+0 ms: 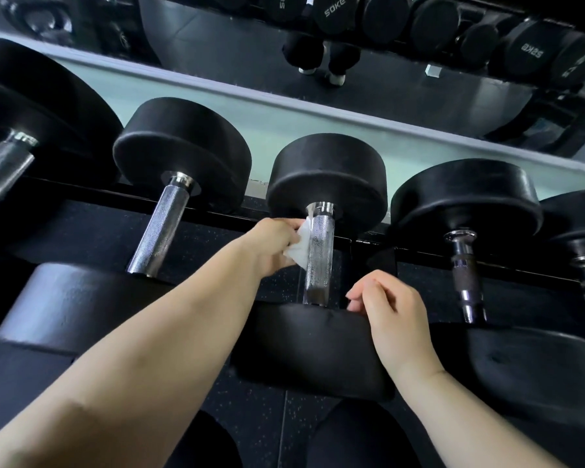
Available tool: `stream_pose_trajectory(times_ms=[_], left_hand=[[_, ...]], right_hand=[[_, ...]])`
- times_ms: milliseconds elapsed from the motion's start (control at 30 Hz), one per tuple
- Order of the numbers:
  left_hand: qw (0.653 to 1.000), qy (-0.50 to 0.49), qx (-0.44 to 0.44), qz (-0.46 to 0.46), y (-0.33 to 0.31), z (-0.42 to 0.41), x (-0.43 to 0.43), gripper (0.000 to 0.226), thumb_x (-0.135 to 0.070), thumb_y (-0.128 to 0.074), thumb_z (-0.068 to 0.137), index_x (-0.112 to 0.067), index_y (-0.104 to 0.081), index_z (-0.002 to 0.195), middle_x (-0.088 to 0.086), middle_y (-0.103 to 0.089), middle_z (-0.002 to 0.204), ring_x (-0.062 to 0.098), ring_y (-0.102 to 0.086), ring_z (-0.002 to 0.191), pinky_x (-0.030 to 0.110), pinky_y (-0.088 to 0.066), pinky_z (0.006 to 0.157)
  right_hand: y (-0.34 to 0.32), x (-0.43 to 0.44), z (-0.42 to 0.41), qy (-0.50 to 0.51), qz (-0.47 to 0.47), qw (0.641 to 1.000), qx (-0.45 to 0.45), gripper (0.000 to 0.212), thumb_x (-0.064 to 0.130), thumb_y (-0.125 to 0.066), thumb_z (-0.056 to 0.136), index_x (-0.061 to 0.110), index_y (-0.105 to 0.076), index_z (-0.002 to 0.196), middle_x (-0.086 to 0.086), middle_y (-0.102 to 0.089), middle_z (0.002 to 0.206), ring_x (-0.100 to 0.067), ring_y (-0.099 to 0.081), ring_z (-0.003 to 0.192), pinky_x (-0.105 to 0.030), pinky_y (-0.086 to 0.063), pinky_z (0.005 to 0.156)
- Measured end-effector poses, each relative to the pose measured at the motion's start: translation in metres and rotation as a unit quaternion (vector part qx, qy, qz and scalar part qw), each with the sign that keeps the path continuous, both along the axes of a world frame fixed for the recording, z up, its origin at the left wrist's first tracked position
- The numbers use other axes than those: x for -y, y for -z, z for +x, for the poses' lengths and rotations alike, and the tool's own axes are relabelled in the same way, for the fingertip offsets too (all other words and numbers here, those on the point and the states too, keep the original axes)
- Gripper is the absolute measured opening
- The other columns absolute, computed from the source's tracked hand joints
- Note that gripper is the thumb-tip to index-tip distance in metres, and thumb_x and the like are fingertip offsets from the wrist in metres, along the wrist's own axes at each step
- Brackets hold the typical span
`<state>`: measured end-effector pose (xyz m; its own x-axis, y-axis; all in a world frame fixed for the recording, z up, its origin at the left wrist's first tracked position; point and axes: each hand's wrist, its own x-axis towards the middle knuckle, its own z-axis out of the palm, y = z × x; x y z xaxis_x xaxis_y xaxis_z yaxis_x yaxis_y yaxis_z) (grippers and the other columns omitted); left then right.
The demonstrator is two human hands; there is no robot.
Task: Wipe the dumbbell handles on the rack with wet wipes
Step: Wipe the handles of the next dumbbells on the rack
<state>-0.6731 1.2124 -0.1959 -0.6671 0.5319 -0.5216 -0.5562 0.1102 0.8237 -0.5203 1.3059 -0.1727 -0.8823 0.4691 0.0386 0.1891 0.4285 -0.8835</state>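
Mid-row on the rack (419, 255): dumbbell (328, 177), long axis near to far; left hand (271, 246) pinching wet wipe (301, 244) against left side of knurled handle (320, 258); right hand (392, 309) at near head's edge, fingers loosely curled; far above, "SOKE" lettering (335, 7).

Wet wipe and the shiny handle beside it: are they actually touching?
Touching. The head view shows the left hand pressing the wet wipe against the handle on its left side, no gap visible.
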Motion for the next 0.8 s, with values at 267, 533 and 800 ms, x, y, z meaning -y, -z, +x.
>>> stream_pose_trajectory(times_ms=[267, 533, 800], left_hand=[[0.994, 0.112, 0.015, 0.010, 0.010, 0.008, 0.008, 0.047, 0.024, -0.018, 0.078, 0.005, -0.056, 0.099, 0.003, -0.058, 0.049, 0.005, -0.048, 0.032, 0.011, -0.035, 0.033], [0.985, 0.168, -0.021, -0.037, 0.010, 0.010, 0.013, 0.047, 0.021, -0.027, 0.075, -0.007, -0.065, 0.079, 0.004, -0.056, 0.056, 0.004, -0.048, 0.033, 0.010, -0.035, 0.035], [0.987, 0.129, -0.064, -0.072, 0.003, 0.009, 0.010, 0.047, 0.023, -0.025, 0.074, -0.005, -0.062, 0.074, 0.005, -0.058, 0.062, 0.006, -0.049, 0.040, 0.011, -0.035, 0.035]], right_hand=[[0.000, -0.001, 0.000, 0.002, 0.001, 1.000, -0.005, 0.023, 0.022, -0.037, 0.068, 0.019, -0.053, 0.052, 0.013, -0.058, 0.051, -0.002, -0.050, 0.054, -0.013, -0.036, 0.052], [-0.001, -0.001, 0.000, -0.002, 0.002, 1.000, -0.008, 0.022, 0.021, -0.037, 0.066, 0.017, -0.054, 0.053, 0.013, -0.058, 0.051, -0.001, -0.048, 0.052, -0.013, -0.035, 0.050], [0.000, -0.001, 0.001, -0.001, -0.011, 1.000, -0.016, 0.022, 0.022, -0.039, 0.066, 0.014, -0.054, 0.053, 0.011, -0.056, 0.050, -0.002, -0.046, 0.050, -0.013, -0.034, 0.049]])
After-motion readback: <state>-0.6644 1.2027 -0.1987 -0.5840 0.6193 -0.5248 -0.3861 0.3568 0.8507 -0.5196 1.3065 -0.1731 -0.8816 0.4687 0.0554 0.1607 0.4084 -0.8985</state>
